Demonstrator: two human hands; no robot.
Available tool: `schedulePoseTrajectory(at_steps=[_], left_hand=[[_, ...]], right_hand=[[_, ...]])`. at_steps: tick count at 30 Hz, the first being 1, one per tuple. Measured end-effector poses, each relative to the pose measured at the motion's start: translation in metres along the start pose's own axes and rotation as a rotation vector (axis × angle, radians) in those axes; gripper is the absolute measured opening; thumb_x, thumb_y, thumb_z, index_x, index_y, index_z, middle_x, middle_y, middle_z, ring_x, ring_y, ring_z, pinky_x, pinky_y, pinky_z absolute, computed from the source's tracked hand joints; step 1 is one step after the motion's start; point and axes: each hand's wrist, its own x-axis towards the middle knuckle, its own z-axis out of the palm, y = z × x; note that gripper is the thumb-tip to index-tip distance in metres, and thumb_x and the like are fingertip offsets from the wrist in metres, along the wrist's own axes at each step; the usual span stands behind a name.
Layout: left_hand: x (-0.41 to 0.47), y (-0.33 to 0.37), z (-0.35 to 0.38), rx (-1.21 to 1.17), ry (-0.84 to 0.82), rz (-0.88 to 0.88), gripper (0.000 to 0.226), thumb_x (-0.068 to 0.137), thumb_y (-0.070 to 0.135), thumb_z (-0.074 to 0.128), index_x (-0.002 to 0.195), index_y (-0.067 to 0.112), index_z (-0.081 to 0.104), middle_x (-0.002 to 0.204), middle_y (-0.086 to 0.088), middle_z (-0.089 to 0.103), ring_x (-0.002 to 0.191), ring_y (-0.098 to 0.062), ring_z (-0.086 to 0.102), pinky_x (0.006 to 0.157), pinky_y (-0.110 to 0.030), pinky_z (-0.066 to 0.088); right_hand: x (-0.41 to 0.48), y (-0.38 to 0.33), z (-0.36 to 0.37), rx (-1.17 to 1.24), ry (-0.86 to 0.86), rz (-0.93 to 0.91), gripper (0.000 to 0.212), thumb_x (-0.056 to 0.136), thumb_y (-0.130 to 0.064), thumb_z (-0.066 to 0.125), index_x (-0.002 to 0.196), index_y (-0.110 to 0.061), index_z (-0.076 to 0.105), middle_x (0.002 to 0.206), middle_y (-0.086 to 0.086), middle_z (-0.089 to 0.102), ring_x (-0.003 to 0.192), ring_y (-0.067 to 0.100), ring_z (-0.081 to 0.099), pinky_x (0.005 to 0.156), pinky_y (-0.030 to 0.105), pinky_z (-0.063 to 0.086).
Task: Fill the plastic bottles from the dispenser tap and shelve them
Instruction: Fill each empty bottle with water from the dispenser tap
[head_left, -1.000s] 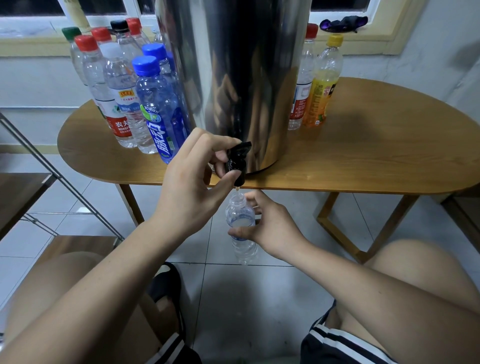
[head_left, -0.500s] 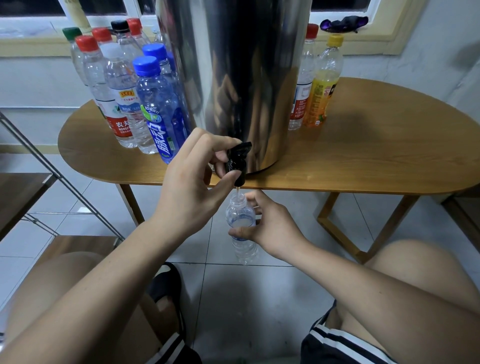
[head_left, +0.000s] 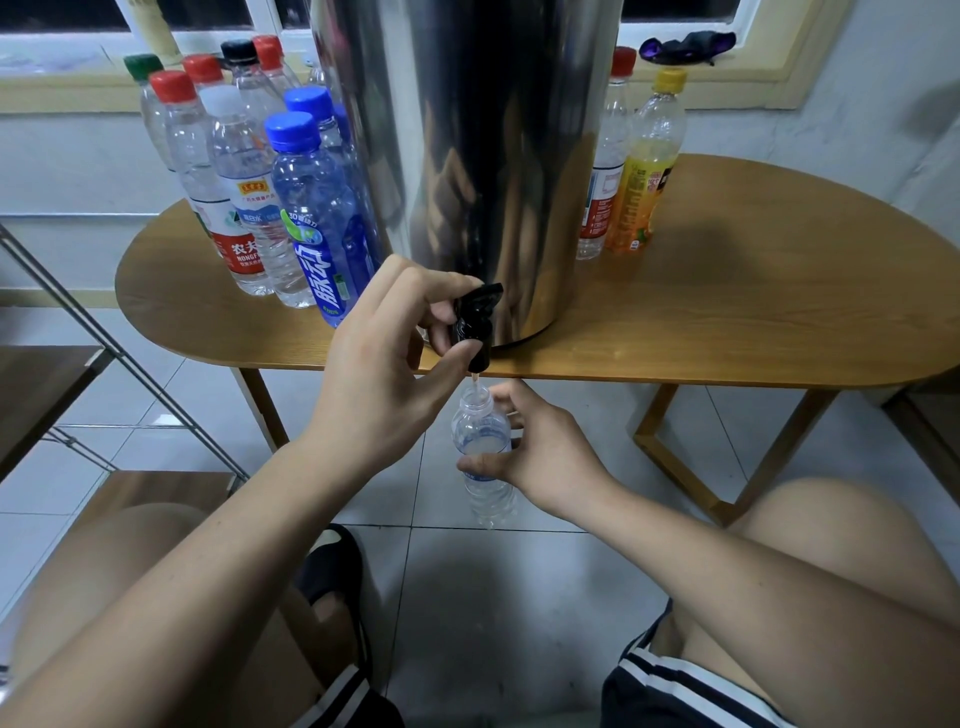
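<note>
A shelf (head_left: 49, 384) is cut off at the left. Capped bottles (head_left: 306, 208) crowd the surface's (head_left: 753, 291) left rear, some hidden behind others. The left hand (head_left: 379, 379) pinches the black tap (head_left: 475, 317) at the front edge. The dispenser's (head_left: 493, 156) top is out of view. Below that edge, the right hand (head_left: 545, 457) grips an uncapped bottle (head_left: 480, 426), covering its middle. Two more bottles (head_left: 641, 176) stand right of the dispenser.
</note>
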Motion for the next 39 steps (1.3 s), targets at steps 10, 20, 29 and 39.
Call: schedulePoseTrajectory(at_steps=[10,20,29,39], left_hand=[[-0.0003,-0.0005,0.0006,-0.021,-0.001,-0.004,0.047,0.090,-0.004,0.083,0.129,0.016,0.066,0.103,-0.004,0.055,0.079,-0.020,0.065,0.074,-0.027,0.046],[0.0001,0.0004,0.0004,-0.012,0.003,-0.002,0.049,0.089,-0.004,0.083,0.129,0.019,0.065,0.103,-0.005,0.055,0.078,-0.020,0.065,0.074,-0.025,0.046],[0.0002,0.0014,-0.0006,-0.003,0.001,-0.004,0.046,0.090,-0.003,0.083,0.129,0.015,0.066,0.103,-0.005,0.056,0.080,-0.020,0.065,0.075,-0.025,0.047],[-0.0001,0.0011,-0.0001,-0.011,0.000,-0.001,0.048,0.090,-0.004,0.083,0.129,0.017,0.066,0.103,-0.005,0.055,0.079,-0.020,0.065,0.075,-0.027,0.047]], right_hand=[[0.0005,0.0001,0.0008,0.003,0.003,0.002,0.070,0.068,-0.046,0.100,0.123,-0.040,0.058,0.120,-0.017,0.069,0.108,0.006,0.068,0.096,0.041,0.060],[-0.0001,0.0010,0.0009,0.013,0.013,-0.006,0.069,0.067,-0.043,0.101,0.122,-0.039,0.060,0.117,-0.017,0.070,0.105,0.004,0.069,0.095,0.039,0.060],[0.0003,0.0004,0.0009,0.010,0.007,-0.007,0.069,0.068,-0.044,0.101,0.123,-0.039,0.059,0.119,-0.018,0.069,0.106,0.002,0.067,0.095,0.038,0.059],[-0.0001,0.0002,0.0002,0.019,0.007,-0.002,0.068,0.068,-0.040,0.102,0.122,-0.038,0.060,0.117,-0.019,0.070,0.104,-0.002,0.068,0.094,0.035,0.060]])
